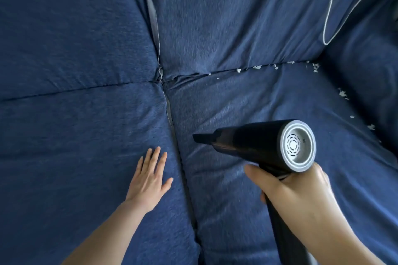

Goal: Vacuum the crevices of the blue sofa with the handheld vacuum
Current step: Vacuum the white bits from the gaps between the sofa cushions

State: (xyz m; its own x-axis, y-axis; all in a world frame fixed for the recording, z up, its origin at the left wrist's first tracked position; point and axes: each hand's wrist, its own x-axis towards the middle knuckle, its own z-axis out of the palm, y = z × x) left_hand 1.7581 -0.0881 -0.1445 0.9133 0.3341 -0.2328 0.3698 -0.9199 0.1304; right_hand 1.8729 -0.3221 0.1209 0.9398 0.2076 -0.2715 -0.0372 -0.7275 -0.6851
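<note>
Two hands, head view. Right hand wraps the handheld vacuum handle, nozzle angled toward the centre crevice of the blue sofa. Left hand lies flat, fingers spread, holding nothing, likely pressing the cushion to widen the gap. White scraps remain along the back seam.

I see soft, even daylight, no glare; wide-angle bowing at the edges; slight motion blur on the right hand.

Center crevice open along its length; left hand flat just beside it. Right seat cushion bare, free up to white scraps lining back and side seams.
</note>
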